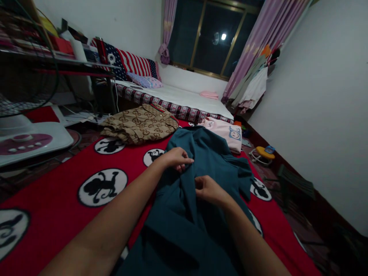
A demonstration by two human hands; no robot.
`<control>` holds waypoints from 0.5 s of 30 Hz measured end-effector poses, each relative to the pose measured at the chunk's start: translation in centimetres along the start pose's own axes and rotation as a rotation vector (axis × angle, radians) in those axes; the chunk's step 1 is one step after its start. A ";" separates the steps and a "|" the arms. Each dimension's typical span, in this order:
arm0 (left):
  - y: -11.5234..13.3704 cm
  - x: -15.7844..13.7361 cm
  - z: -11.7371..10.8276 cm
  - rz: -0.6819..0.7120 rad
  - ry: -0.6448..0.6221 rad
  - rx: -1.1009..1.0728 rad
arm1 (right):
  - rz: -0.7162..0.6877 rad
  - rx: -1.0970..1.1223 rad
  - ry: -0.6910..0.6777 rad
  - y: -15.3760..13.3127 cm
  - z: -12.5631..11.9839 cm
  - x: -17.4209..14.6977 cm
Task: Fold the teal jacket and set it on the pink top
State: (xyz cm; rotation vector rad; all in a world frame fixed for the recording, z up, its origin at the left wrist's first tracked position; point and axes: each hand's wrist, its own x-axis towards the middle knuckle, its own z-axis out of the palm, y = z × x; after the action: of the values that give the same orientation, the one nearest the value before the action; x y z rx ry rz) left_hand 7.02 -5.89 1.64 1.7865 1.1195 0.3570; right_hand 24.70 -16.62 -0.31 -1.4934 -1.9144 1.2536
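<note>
A dark teal short-sleeved garment [212,165] lies spread on a red blanket [63,188] with black-and-white monkey circles. My left hand [178,158] pinches a fold of it near the upper middle. Slightly lower and to the right, my right hand [209,188] is closed on the cloth along the same raised ridge, its fingertips partly hidden by the fabric. Beyond my left hand is a brown patterned garment [140,124] with a striped band. A pale pink folded shirt [224,132] with a smiley print lies past the teal garment's far end.
A bed [178,94] with pillows stands below the window [218,38]. To the left are a cluttered desk [86,63] and a white-and-pink fan base [31,140]. A yellow stool [264,153] and a dark chair [296,182] stand along the right wall. Clothes [254,88] hang by the curtain.
</note>
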 end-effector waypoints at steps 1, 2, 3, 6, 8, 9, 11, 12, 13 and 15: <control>0.4 -0.6 0.1 0.014 0.021 0.021 | 0.002 -0.003 0.064 -0.2 0.1 -0.1; 0.6 -1.2 0.2 0.025 0.048 0.053 | 0.014 -0.006 0.130 -0.6 0.1 -0.1; 0.8 -2.0 0.3 0.037 0.072 0.094 | 0.026 -0.026 0.189 -0.9 0.2 -0.3; 0.8 -5.1 0.6 0.076 0.066 0.224 | 0.004 -0.260 0.331 -2.4 0.6 -1.1; 0.8 -7.8 0.7 0.118 0.006 0.316 | -0.066 -0.496 0.414 -3.5 0.7 -2.0; 0.9 -9.3 0.8 0.145 -0.026 0.362 | -0.093 -0.591 0.434 -4.0 0.8 -2.4; 1.4 -12.5 1.3 0.202 -0.070 0.448 | -0.093 -0.701 0.398 -4.8 0.8 -3.1; 1.6 -14.0 1.6 0.232 -0.085 0.487 | -0.070 -0.725 0.344 -5.1 0.8 -3.3; 1.8 -15.4 2.1 0.264 -0.095 0.526 | -0.039 -0.733 0.278 -5.2 0.8 -3.4; 2.1 -17.5 3.1 0.336 -0.103 0.618 | -0.006 -0.730 0.159 -5.2 0.6 -3.4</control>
State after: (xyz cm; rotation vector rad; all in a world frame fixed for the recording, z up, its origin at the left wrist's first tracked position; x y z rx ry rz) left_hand 0.84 -22.12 5.81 2.5196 0.9084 0.1112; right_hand 22.49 -20.07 4.42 -1.8348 -2.3853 0.4007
